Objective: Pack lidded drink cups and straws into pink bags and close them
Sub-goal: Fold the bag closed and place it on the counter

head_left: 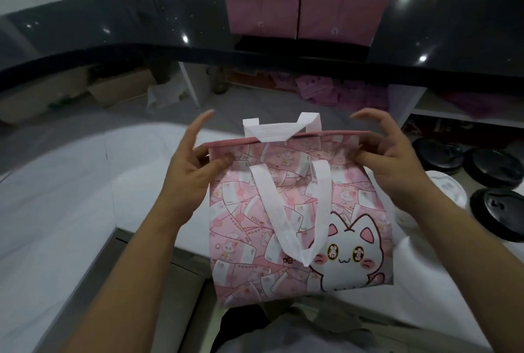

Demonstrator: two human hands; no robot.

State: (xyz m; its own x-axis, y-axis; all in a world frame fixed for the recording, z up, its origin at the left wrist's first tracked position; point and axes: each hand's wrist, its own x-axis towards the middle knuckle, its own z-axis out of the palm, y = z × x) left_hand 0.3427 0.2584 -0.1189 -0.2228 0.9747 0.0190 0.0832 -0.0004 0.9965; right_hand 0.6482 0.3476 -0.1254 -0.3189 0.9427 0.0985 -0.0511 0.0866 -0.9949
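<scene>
Pinching top rim of pink cat-printed fabric bag with white strap handles (300, 211) at both corners, left hand (187, 174) on left end, right hand (397, 162) on right, thumbs against curled fingers, forefingers lifted free; holding it upright over near edge of white table (71, 182); round black lids (494, 208) near, to its right.

The inside of the pink cat-printed fabric bag (297, 211) is hidden. At 3 o'clock a white round container (450, 191) lies partly behind the wrist of the right hand (397, 161), and black round lids (496, 167) run off the edge. At 12 o'clock plain pink bags (306, 1) are cut by the top edge. The pinkish heap (326, 89) under the glossy black counter (113, 32) is too blurred to name.
</scene>
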